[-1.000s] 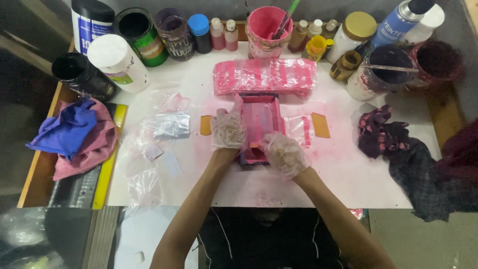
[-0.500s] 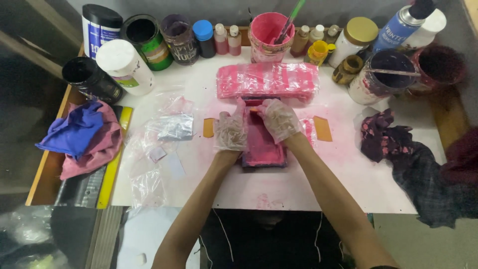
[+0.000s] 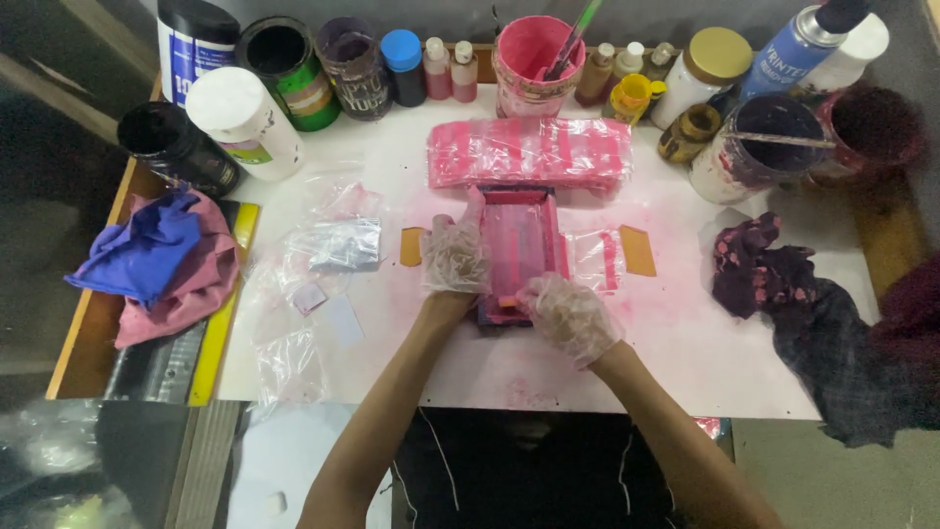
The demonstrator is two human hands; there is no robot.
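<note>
A small screen frame [image 3: 524,240] smeared with pink ink lies flat on the white table [image 3: 685,358]. My gloved left hand [image 3: 453,255] rests along the frame's left rail and holds it down. My gloved right hand [image 3: 571,315] is at the frame's near end, closed on a small scraper [image 3: 506,302] of which only an orange edge shows. A clear plastic bag [image 3: 599,260] with a pink stripe pokes out from under the frame's right side. Behind the frame lies a stack of pink-printed bags [image 3: 529,154].
Orange tabs [image 3: 637,250] [image 3: 410,247] flank the frame. Loose clear bags [image 3: 333,245] lie to the left, beside blue and pink cloths [image 3: 157,260]. A dark stained rag [image 3: 783,294] is at the right. Paint tubs, jars, bottles and a pink bucket [image 3: 534,59] line the back edge.
My right hand went from the frame's near end to its far end, then came back along the screen to the near end. The left hand stayed on the left rail.
</note>
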